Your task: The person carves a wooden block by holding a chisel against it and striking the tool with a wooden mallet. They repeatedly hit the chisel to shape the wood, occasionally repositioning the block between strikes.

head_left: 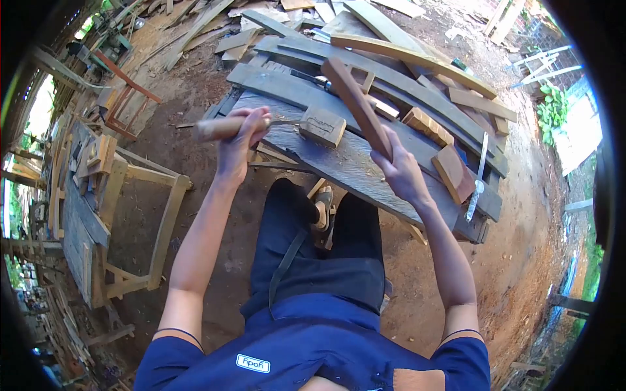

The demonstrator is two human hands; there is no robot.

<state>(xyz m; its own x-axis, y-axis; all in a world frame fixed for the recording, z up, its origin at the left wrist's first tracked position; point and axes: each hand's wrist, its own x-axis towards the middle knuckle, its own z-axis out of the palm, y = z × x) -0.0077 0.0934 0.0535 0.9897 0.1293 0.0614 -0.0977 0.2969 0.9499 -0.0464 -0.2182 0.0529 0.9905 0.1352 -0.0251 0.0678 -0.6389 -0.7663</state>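
Note:
My left hand [240,137] is wrapped round the pale wooden handle of a chisel [215,128], near its blade end. The thin blade points right, its tip at the left side of a small wooden block [323,126] with dark line markings on top. The block lies on the worn workbench [365,171] near its front edge. In my right hand [403,168] is the lower end of a brown wooden bar [355,101], raised at a slant over the bench, its far end up and to the left.
On the bench's right lie a reddish-brown block [454,173], a ridged wooden piece [428,126] and a metal ruler-like strip [480,163]. Long planks [417,58] are piled across its back. A wooden trestle table [85,215] stands at the left, beside a red-brown frame [127,98].

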